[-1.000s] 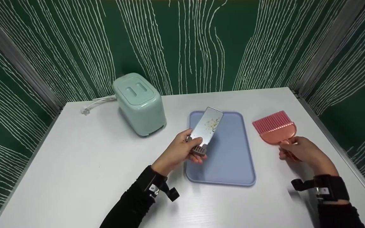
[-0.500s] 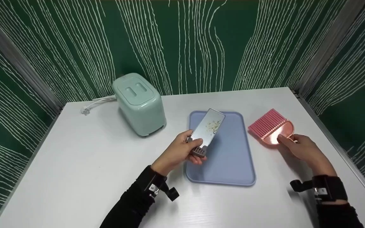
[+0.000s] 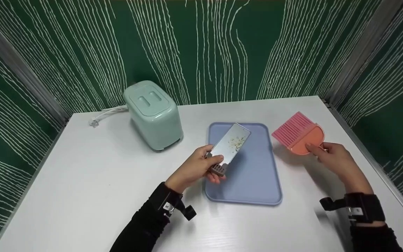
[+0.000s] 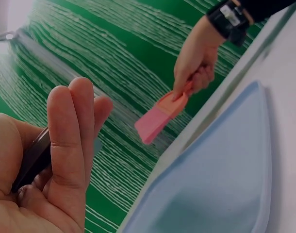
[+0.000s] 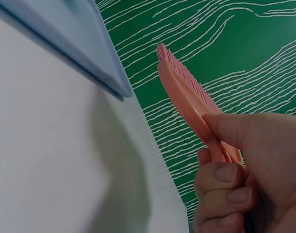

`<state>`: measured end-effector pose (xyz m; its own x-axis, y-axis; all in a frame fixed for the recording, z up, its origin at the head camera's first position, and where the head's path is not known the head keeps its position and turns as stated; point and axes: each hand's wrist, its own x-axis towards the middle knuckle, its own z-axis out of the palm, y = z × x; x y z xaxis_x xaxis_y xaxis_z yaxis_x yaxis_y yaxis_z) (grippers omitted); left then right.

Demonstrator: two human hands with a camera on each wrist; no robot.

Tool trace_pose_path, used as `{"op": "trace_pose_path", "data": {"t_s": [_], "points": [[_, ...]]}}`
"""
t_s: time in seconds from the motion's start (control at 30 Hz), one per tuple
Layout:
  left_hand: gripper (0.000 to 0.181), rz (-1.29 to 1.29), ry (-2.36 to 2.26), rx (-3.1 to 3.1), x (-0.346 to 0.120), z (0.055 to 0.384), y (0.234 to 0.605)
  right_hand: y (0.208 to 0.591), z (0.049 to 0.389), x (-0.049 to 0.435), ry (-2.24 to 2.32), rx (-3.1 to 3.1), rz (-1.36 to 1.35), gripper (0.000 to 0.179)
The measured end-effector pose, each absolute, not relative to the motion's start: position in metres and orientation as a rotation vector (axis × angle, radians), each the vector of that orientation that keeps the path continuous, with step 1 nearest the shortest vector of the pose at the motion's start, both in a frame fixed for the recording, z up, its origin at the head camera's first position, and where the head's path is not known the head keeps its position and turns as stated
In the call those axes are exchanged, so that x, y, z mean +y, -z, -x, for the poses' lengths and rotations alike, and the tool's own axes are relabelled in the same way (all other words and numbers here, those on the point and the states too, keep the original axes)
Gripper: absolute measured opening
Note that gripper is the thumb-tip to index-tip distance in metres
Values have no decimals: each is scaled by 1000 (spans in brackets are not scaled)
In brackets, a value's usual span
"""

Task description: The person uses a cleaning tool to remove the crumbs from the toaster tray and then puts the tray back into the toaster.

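Observation:
My left hand (image 3: 198, 166) grips a flat metal crumb tray (image 3: 227, 147) by its grey slotted end, thumb on top. Crumbs lie scattered over the far half of it. In the left wrist view only its dark edge shows between thumb and fingers. Under it, on the table, lies a blue rectangular tray (image 3: 254, 182). To the right my right hand (image 3: 338, 162) holds a small orange hand brush (image 3: 301, 134) with pink bristles. The right wrist view shows that brush (image 5: 184, 104) raised off the table, its handle within the curled fingers and the thumb against its head.
At the back left stands a mint-green toaster (image 3: 156, 115) with a lid. Its white cord and plug (image 3: 94, 121) lie behind it to the left. Green walls (image 3: 219, 52) with white lines close off the white table (image 3: 117, 196) at the back and both sides.
My right hand has lifted the hand brush off the table, and its bristles have swung up and leftward. The crumb tray in my left hand has shifted slightly right and nearer me.

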<state>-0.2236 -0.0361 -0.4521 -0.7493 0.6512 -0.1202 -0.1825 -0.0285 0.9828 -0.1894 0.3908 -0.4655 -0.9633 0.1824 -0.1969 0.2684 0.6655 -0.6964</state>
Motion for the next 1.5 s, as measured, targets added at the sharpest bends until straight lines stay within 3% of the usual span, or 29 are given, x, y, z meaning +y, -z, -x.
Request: {"op": "trace_pose_path", "data": {"t_s": [0.3, 0.5, 0.9, 1.07, 1.3, 1.5], "points": [[19, -533, -1741, 1670, -40, 227, 453, 445, 184, 367, 1205, 2870, -251, 66], [24, -521, -1713, 1649, -43, 227, 452, 430, 177, 348, 1231, 2922, -131, 53], [38, -443, -1703, 1603, -42, 227, 453, 417, 168, 322, 1202, 2929, -7, 48], [36, -457, -1709, 1607, -41, 228, 454, 416, 166, 312, 1170, 2960, 46, 45], [20, -440, -1713, 1634, -42, 230, 455, 419, 164, 294, 1154, 2993, 105, 40], [30, -442, -1718, 1726, -44, 231, 455, 423, 164, 278, 1145, 3026, 95, 41]]}}
